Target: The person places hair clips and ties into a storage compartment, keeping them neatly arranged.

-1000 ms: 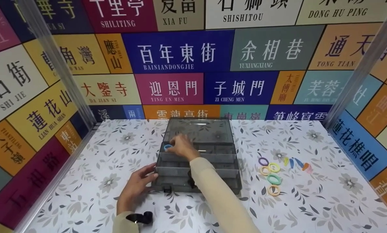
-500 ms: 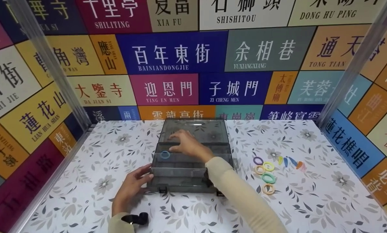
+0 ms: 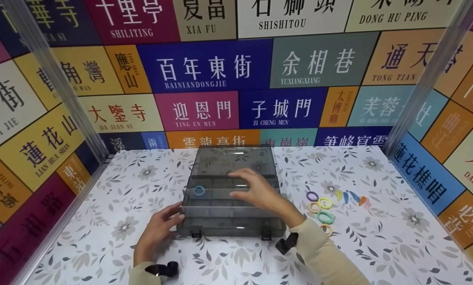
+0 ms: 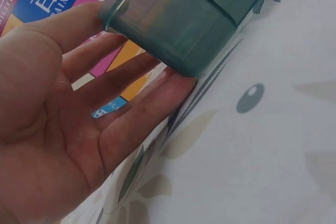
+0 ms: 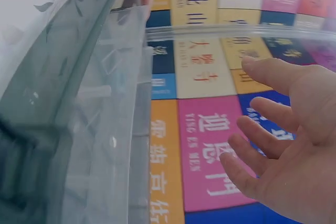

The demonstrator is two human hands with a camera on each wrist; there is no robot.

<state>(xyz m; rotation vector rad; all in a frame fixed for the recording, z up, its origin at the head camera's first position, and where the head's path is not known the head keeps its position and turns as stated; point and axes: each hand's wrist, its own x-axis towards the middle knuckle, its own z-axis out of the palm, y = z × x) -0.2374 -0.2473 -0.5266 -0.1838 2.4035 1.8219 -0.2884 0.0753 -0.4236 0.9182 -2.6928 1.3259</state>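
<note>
Left hand (image 3: 157,229) touching, right hand (image 3: 256,190) hovering at the grey box (image 3: 228,227)

The left hand is resting against the box's front left corner, its fingers extending loosely, touching rather than clenching. The right hand is hovering over the right half of the box, released, its fingers spreading apart, gently bent. The box is standing with its see-through lid (image 3: 236,162) lying open at the back, while two black latches (image 3: 196,232) are hanging along its front. Inside the box, at its left end and towards the rear, a blue ring (image 3: 199,190) is showing. To the right of the box more rings are lying close together: purple ring (image 3: 312,196), yellow ring (image 3: 325,203), green ring (image 3: 325,217) and two pale orange rings (image 3: 326,230), the nearer one partly hiding behind the right sleeve (image 3: 327,253). Further right of the box, small yellow, blue, orange and pink pieces (image 3: 355,196) are lying in a row. Beneath the box a leaf-and-flower tablecloth (image 3: 228,265) is spreading; behind it a wall of coloured signs (image 3: 205,65) is rising
</note>
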